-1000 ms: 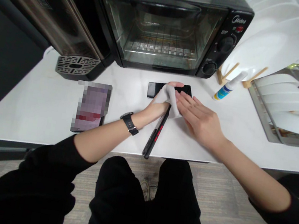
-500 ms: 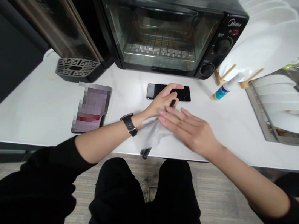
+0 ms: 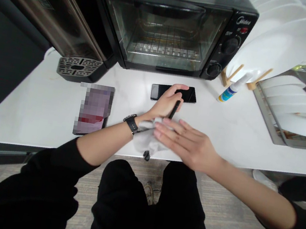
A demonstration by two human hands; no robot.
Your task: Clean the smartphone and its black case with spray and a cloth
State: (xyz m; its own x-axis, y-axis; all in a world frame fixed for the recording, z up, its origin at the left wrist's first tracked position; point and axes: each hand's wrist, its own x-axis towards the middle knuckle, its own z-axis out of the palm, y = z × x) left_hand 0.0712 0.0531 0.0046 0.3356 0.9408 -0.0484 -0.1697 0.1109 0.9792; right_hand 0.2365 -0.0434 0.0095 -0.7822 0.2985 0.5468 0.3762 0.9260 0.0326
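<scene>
My left hand (image 3: 164,105), with a black watch on its wrist, is closed around a slim black bar-like object (image 3: 174,109). I cannot make out its kind; its lower end shows near the counter's front edge and its middle is covered. A pale grey cloth (image 3: 143,141) lies over that middle. My right hand (image 3: 194,147) presses the cloth against it, fingers long and close together, the thumb hidden. Just beyond my left hand, a black smartphone (image 3: 190,95) lies flat on the white counter (image 3: 134,88).
A device with a blurred-out screen (image 3: 95,107) lies left. Behind stand a black toaster oven (image 3: 165,38) and a machine with a drip tray (image 3: 78,67). At right are a spray bottle (image 3: 228,92), racked white plates (image 3: 284,46) and a sink (image 3: 283,141) holding dishes.
My right hand has slid slightly down and left with the cloth, baring more of the black object's upper end and covering more of its lower part. My left hand stays nearly still.
</scene>
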